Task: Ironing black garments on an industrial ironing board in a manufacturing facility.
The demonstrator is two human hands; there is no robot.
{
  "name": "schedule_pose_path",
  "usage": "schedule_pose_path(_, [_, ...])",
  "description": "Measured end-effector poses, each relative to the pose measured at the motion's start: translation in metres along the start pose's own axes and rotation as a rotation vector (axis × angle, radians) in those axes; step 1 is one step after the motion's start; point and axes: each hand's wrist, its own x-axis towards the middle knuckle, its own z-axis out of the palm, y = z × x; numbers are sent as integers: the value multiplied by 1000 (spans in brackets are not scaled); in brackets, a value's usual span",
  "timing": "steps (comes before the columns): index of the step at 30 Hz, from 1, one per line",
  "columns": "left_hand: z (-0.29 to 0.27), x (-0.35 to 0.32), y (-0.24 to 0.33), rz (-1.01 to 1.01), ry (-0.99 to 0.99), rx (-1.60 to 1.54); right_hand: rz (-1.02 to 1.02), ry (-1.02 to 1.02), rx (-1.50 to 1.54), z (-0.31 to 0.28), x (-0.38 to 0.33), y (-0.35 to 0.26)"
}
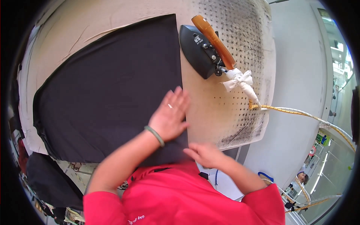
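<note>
Blk cloth [108, 86] lies flat on the pressing board [204, 108], L & mid, curved edge L, straight edge R running nr-far, 1 sharp corner pointing away from us; long axis unclear, both spans look similar. Our L hand [170, 114] is palm-down at that straight edge, fingers extended, close tog. Our R hand [206, 154], blurred, is by its nr end; we can't tell finger spread. Blk iron [197, 48] sits just R of cloth, nose away.

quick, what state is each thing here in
Black cloth: spread out, mostly flat
Board: dark-stained at right
Iron: set down, unheld
White wrap: knotted
Cords: trailing off rightward
Left hand: open, palm down over the cloth
Right hand: blurred, grip unclear
</note>
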Motion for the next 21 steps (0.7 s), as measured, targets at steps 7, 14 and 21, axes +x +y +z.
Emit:
schedule_pose_path(7, [52,-30,75,366,-10,-311,-442,1101,-780,-164,132,-62])
schedule_pose_path(14, [-32,-42,-47,-178,171,79,162,733,-619,-168,129,-52])
schedule_pose_path(21, [-72,40,-98,-110,140,248,275,427,199,-146,60,-43])
